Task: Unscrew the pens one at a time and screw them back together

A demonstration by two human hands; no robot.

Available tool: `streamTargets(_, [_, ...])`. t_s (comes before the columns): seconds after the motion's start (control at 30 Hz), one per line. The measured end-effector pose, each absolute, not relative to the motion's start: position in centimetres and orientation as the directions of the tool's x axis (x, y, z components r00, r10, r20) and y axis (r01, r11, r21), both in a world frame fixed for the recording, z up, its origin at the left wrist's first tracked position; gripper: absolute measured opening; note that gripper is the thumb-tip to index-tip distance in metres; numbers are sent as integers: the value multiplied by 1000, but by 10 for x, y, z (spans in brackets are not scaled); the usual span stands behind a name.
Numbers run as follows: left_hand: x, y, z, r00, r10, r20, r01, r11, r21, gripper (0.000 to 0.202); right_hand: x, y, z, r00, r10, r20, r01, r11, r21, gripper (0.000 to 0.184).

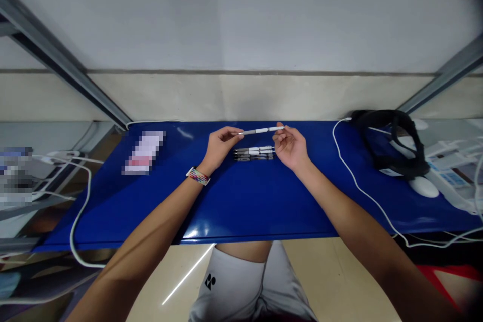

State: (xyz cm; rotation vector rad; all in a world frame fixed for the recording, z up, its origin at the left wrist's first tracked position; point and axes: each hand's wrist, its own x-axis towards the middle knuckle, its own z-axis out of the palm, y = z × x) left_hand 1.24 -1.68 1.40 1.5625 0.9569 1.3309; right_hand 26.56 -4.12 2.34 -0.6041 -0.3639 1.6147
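1. Head view: from where I stand, both bare hands are up over a blue tabletop [256, 206], with one white-and-grey pen [261, 131] stretched between them.
2. The left hand [219, 147] has its thumb and fingertips closed on the pen's grey end; a multicoloured band [198, 176] circles that wrist.
3. The right hand [292, 148] pinches the white end between thumb and forefinger, its other fingers curled loosely, palm turned partly up.
4. The pen sits almost level, its right end slightly farther from the person, just beyond a small row of pens [253, 153] lying side by side on the blue surface.
5. That row looks to mix white and dark barrels, though they're packed too close for me to count fairly. The right hand is right beside its end; I can't tell whether they touch.
6. Off to the left lies a pinkish, pixelated rectangle [144, 153].
7. Over on the right, a black strapped headset [372, 153] rests near a white rounded device [424, 187], with a white cable [339, 154] curving past.
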Motion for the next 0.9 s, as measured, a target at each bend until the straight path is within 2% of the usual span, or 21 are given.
streamTargets(0.23, [12,-16,14,137,929,344,6,-348,938,27,267,-41,22,-100,985,-138,-844,-157,-513,20])
streamTargets(0.47, [12,-17,15,136,932,335,10,-339,941,26,268,-36,15,-80,992,-99,-821,-122,-558,17])
streamTargets(0.7, [14,-18,14,145,933,330,21,-336,942,26,272,-35,14,-80,988,-135,-788,-146,-599,12])
streamTargets(0.83, [13,-17,13,136,930,340,32,-347,937,27,272,-37,16,-114,984,-134,-806,-171,-567,21])
streamTargets(0.9, [12,-16,13,131,930,342,33,-349,936,27,272,-37,16,-116,985,-131,-803,-171,-570,18])
